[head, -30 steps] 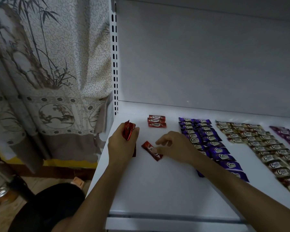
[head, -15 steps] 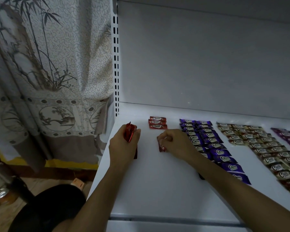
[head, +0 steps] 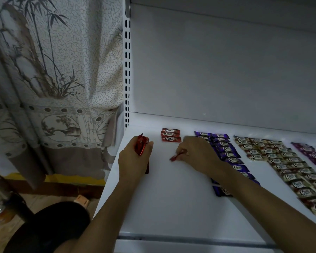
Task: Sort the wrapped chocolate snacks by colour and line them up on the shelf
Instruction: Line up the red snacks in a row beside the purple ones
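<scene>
A: What had changed in that last second?

B: The red snack (head: 177, 155) had lain flat and slantwise on the shelf (head: 171, 201), with the right hand (head: 196, 154) only touching its end. By this moment the hand had taken it up. Thumb and forefinger were closed narrowly on one end, and the wrapper showed edge-on, its free tip low over the white surface. Whether it touched, I could not tell.

A: And the other hand?

B: The left hand (head: 134, 159), at nine o'clock from the right, had hardly moved. Its fingers were curled round a bundle of red snacks (head: 141, 146), whose ends stuck out above and below the fist.

A: Where was the piece to go?

B: My judgement was the red row (head: 170, 135), three wrappers lying flat near the back wall. It sat at about eleven o'clock from the pinched one and a little apart from it. The open slot was at the row's near end.

A: So how far along was the sorting?

B: The purple rows (head: 225, 148) at three o'clock and the gold rows (head: 281, 161) beyond them looked long and filled. Red had barely started, with a fistful left to lay.
</scene>
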{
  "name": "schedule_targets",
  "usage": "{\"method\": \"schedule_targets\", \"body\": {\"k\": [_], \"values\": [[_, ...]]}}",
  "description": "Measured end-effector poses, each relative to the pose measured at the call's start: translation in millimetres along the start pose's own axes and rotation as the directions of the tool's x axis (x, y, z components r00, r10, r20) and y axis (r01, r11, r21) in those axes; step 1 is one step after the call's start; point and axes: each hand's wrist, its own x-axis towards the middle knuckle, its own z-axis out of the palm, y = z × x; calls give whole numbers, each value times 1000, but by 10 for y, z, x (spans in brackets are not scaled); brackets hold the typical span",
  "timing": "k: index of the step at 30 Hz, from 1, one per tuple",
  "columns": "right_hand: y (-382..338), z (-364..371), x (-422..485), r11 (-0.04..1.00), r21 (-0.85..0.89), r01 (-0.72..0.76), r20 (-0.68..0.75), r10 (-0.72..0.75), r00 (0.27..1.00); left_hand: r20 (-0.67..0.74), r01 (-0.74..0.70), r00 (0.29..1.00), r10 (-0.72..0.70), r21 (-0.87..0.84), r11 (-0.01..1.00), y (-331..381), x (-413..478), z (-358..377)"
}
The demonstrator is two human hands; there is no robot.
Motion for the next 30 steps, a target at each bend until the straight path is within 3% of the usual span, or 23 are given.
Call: {"method": "schedule_targets", "body": {"k": [2, 6, 8, 12, 15, 19, 27, 28, 29, 30], "values": [[-8, -8, 21, 993, -109, 50, -85, -59, 995, 0, 5, 1000, -5, -9, 1000, 2, -5, 1], [-21, 3, 73, 988, -157, 8, -173, -35, 984, 0, 1, 1000, -1, -8, 1000, 8, -17, -1], [-33, 54, 103, 981, -192, 30, -138, -57, 989, 2, 0, 1000, 0, -11, 1000, 8, -19, -2], [-40, 80, 34, 996, 60, 62, 32, -64, 997, 7, -5, 1000, 5, -10, 1000, 6, -16, -5], [26, 90, -65, 989, 53, 141, 74, -144, 987, 14, -7, 1000, 7, 5, 1000, 8, -11, 7], [25, 182, -38, 989, -66, 135, 156, -123, 980, 4, -15, 1000, 15, -3, 1000, 15, -16, 14], [13, 165, 133, 992, -55, 112, 119, -105, 987, 7, -3, 1000, 4, -44, 999, 21, -15, -11], [-31, 146, 119, 996, 24, 89, 31, -90, 995, 5, 1, 1000, -1, -69, 998, 27, -20, -11], [-136, 107, 87, 980, 194, 50, -62, -39, 997, -3, 4, 1000, -4, -96, 995, 39, -24, -8], [-295, 54, 54, 898, 440, 2, -95, 44, 994, -14, 3, 1000, -4, -118, 993, 54, -29, -7]]}}
